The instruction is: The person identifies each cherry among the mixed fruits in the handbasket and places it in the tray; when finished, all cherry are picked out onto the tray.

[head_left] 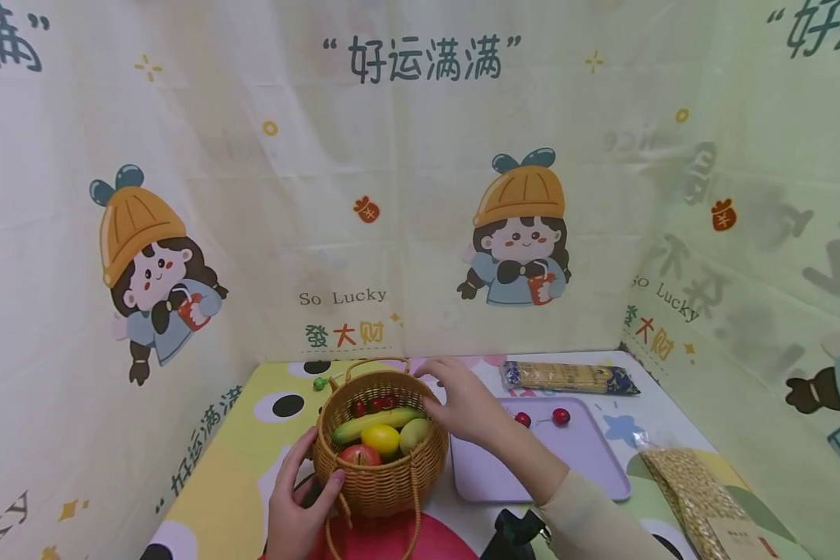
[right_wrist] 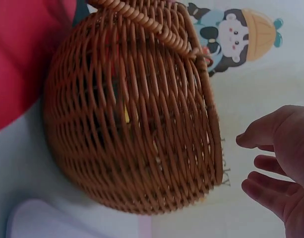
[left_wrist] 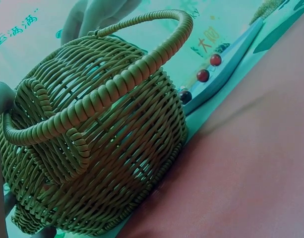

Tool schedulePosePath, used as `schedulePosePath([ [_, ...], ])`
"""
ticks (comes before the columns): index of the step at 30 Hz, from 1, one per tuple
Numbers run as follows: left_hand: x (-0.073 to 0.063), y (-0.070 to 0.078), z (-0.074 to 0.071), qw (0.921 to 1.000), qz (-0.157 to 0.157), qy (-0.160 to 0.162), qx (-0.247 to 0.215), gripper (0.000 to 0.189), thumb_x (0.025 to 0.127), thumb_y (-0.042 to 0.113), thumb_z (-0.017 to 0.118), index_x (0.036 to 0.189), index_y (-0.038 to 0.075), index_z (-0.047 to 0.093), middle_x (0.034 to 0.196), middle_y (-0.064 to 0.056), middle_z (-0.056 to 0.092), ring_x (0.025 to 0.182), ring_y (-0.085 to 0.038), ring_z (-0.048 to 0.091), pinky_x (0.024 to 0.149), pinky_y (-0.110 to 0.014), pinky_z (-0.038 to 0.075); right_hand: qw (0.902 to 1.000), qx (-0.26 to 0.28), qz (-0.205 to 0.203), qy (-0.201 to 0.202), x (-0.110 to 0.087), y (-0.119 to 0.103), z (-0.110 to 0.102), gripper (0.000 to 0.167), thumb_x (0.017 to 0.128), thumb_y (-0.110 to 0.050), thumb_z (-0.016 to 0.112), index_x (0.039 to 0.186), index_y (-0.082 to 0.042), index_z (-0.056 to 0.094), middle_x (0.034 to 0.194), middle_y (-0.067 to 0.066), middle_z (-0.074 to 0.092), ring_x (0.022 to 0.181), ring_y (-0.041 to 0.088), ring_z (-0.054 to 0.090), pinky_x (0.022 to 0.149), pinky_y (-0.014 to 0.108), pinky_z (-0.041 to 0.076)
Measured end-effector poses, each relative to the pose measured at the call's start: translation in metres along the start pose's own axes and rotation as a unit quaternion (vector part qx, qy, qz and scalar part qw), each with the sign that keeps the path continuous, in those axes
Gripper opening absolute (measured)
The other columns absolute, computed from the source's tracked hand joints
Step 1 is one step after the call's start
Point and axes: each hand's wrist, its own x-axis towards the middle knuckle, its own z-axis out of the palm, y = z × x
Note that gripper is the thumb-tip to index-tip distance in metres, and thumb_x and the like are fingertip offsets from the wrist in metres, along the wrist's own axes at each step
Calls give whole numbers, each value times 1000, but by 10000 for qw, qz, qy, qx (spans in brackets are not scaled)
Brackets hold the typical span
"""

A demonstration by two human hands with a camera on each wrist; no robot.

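A round wicker basket [head_left: 385, 494] holds fruit: several red cherries [head_left: 376, 404], a long yellow-green banana [head_left: 378, 425], a yellow lemon [head_left: 380, 441], a dull green fruit [head_left: 414, 435] and a red fruit like an apple [head_left: 360, 456]. My left hand [head_left: 297, 502] grips the basket's left side, thumb toward the front and fingers around the wall. Over the right rim hovers my right hand [head_left: 462, 404], fingers loosely bent. The right wrist view shows that hand [right_wrist: 285, 163] apart from the basket [right_wrist: 137, 114] with nothing in it.
Right of the basket lies a purple tray [head_left: 581, 467] bearing cherries [head_left: 561, 418]. Behind it is a packet of noodles [head_left: 567, 377]; a clear bag of pale grains [head_left: 700, 498] lies at the right. A black object [head_left: 514, 535] stands by the front edge. Printed cloth walls surround the table.
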Motion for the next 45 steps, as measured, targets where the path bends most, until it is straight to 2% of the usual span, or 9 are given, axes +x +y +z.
schedulePosePath([
  [7,0,2,-2,9999,-86,-82,69,74,101,38,85,166,38,50,167,5,50,135,-5,49,104,-30,59,9976,195,-176,-640,17,-17,19,37,98,-10,83,134,-14,74,136,7,73,129,29,69,113,48,60],
  [14,1,2,-2,9999,-62,-86,115,74,101,39,85,166,38,49,168,3,50,134,-5,49,105,-39,64,9896,-380,-8,-1385,34,-24,43,47,96,-14,83,142,-9,72,143,8,70,130,24,66,116,44,59],
  [19,0,1,-1,9999,-45,-46,135,74,100,37,86,165,38,51,166,5,51,133,-5,50,104,-35,62,9823,-852,79,-1666,43,-24,54,53,95,-14,85,145,-7,71,143,9,70,129,24,67,116,42,58],
  [25,1,0,-1,10000,-14,-23,80,73,100,37,86,164,38,51,166,6,51,134,-4,50,104,-32,62,9661,-1724,-4,-1921,55,-24,68,54,96,-23,84,146,-10,71,142,9,69,130,24,69,117,38,57],
  [32,1,0,0,10000,-35,-43,5,73,100,36,87,164,38,52,165,8,52,134,-2,51,104,-31,62,9478,-2353,-36,-2153,62,-21,81,46,95,-20,83,139,-14,75,132,5,70,116,17,70,105,32,61],
  [41,1,0,0,10000,-4,-45,23,72,100,36,86,164,39,52,165,8,51,134,-1,52,104,-29,61,9419,-2436,200,-2303,58,-20,91,37,103,-16,76,140,-12,73,135,9,63,108,20,72,94,31,64],
  [45,1,-1,1,10000,23,-34,19,72,100,35,86,164,39,52,165,9,51,134,-2,52,103,-27,60,9418,-2498,159,-2244,57,-21,92,37,103,-17,77,140,-11,72,135,10,63,114,24,71,98,33,63],
])
